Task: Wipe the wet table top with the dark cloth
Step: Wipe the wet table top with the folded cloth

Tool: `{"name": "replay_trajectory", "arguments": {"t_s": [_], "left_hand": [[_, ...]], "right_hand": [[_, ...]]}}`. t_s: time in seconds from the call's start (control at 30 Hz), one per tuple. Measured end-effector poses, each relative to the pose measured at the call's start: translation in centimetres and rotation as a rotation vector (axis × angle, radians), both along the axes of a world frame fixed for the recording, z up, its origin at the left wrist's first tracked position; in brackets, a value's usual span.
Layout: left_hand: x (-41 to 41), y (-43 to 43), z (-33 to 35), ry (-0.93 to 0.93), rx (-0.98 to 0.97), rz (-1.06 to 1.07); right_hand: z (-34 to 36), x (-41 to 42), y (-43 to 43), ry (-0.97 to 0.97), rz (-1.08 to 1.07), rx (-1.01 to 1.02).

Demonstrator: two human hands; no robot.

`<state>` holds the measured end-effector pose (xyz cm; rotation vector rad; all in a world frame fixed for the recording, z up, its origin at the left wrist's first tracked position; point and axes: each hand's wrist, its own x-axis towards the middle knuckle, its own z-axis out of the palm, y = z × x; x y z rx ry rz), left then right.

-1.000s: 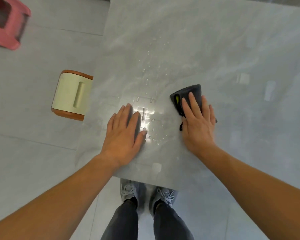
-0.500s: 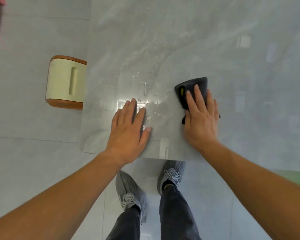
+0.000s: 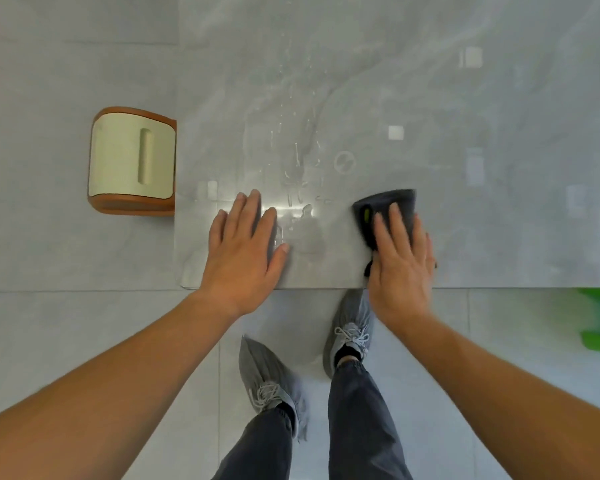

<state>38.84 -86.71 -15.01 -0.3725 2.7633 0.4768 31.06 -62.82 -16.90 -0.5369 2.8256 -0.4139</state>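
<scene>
stool (image 3: pixel 132 161): cream seat with brown trim, sits on the floor right by the table's left edge
left hand (image 3: pixel 245 251): flat on the table top (image 3: pixel 465 209), fingers straight
water (image 3: pixel 297 168): drops between the hands
right hand (image 3: pixel 400 261): fingers straight, pressing the dark cloth (image 3: pixel 385 209) down near the front edge

No text, number, brand or sign can be read here. The small yellow-green patch (image 3: pixel 366 213) on the dark cloth (image 3: pixel 381 200) is too blurred to tell whether it bears lettering. The faint ring-shaped mark (image 3: pixel 344 161) on the tabletop (image 3: pixel 499 220) shows no legible characters.
</scene>
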Motion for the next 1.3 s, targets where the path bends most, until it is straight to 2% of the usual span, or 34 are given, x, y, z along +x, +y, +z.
{"name": "replay_trajectory", "arguments": {"t_s": [0.1,0.17,0.23,0.4,0.47,0.57,0.67,0.73,0.87,0.93,1.03,1.13,1.3], "left_hand": [[0.8,-0.6,-0.1,-0.018,-0.001,-0.029],[1.3,-0.9,-0.2,-0.016,0.006,-0.039],[1.9,-1.2,-0.3,-0.009,0.014,-0.036],[2.8,-2.1,-0.5,0.000,-0.003,0.039],[3.0,-2.4,-0.6,0.003,0.000,0.052],[3.1,-2.7,-0.5,-0.003,-0.001,0.042],[2.9,-2.6,-0.3,-0.011,0.004,0.042],[2.7,-2.6,-0.2,-0.011,0.004,0.036],[2.3,-2.9,-0.3,-0.001,0.003,0.029],[2.1,-3.0,-0.3,0.002,0.006,0.029],[1.6,-3.2,-0.1,-0.003,0.002,0.014],[0.9,-3.5,0.0,-0.015,-0.011,-0.007],[-0.3,-4.3,-0.1,-0.015,-0.010,-0.021]], "right_hand": [[-0.3,3.9,-0.2,0.036,0.378,0.013],[-0.5,2.9,-0.1,0.031,0.502,0.012],[-0.4,0.9,-0.7,0.029,0.459,0.006],[0.0,0.5,-4.8,-0.010,0.058,-0.016],[0.0,2.9,-5.6,-0.001,0.116,-0.019],[-0.4,5.8,-5.0,0.003,0.351,-0.022],[-0.5,4.1,-4.8,0.004,0.451,-0.013],[-0.3,1.2,-6.0,0.003,0.379,-0.004],[0.0,-2.0,-9.5,-0.033,0.073,-0.012],[-0.1,-0.4,-9.7,-0.006,0.114,-0.011],[-0.4,1.6,-7.6,-0.010,0.355,-0.013],[-0.3,-1.5,-6.8,-0.049,0.409,-0.048],[0.7,-7.7,-10.4,-0.068,0.047,-0.035]]}}
